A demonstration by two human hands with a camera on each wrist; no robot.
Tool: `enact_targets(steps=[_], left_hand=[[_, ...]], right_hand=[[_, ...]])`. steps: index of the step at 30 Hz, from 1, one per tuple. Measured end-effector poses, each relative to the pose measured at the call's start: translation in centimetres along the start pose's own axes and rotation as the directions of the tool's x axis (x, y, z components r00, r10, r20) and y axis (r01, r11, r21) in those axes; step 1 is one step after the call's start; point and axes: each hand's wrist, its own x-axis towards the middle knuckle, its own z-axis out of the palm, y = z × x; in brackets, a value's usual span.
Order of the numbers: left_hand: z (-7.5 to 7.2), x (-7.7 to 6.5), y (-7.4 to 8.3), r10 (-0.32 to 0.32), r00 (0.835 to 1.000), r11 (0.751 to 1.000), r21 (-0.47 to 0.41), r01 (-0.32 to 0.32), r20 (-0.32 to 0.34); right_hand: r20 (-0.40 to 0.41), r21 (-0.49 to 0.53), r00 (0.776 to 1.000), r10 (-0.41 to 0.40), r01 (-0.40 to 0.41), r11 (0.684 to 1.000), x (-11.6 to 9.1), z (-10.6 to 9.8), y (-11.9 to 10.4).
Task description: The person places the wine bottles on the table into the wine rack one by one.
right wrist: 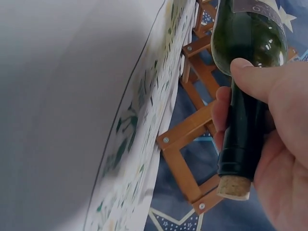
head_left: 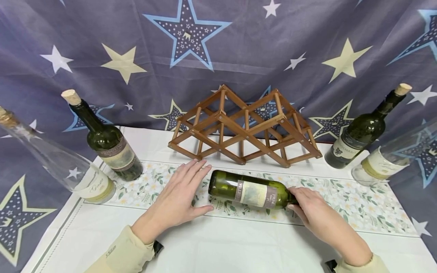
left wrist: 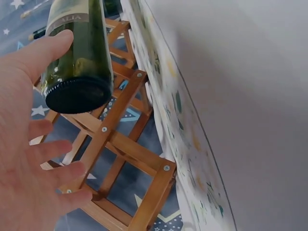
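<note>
A green wine bottle (head_left: 252, 192) with a cream and brown label is held on its side in front of a wooden lattice wine rack (head_left: 246, 131). My right hand (head_left: 315, 212) grips it by the neck, and its cork (right wrist: 234, 186) shows below the fingers in the right wrist view. Just left of the bottle's base is my left hand (head_left: 177, 193), fingers extended and thumb spread. From the left wrist, the thumb overlaps the bottle's side near the dark base (left wrist: 79, 94), while the other fingers hold nothing.
Two bottles stand at left, a corked dark green one (head_left: 116, 151) and a clear one (head_left: 78, 174). Another corked green bottle (head_left: 356, 136) and a clear bottle (head_left: 382, 165) stand at right. A floral runner (head_left: 345, 201) crosses the white tablecloth (head_left: 239, 246); a star-patterned curtain (head_left: 252, 45) hangs behind.
</note>
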Motion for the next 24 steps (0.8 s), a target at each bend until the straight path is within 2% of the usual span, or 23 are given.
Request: enact_targets(steps=[6,15,24], left_hand=[[0.1,-0.6,-0.3,-0.022,1.0,0.998,0.052,0.021,0.008],[0.6,-1.5,-1.1,-0.048,0.999,0.99,0.13,0.045,0.025],[0.4,-1.9,-1.5,-0.084,0.996,0.984,0.162,0.077,0.032]], right_hand=[[0.003,0.009,1.0,0.022,-0.022,1.0,-0.7,-0.3,0.8],[-0.05,0.029,0.999,-0.009,0.01,1.0,-1.7,-0.7,2.3],[-0.024,0.027,0.998,0.057,-0.057,0.998,-3.0,-1.9,3.2]])
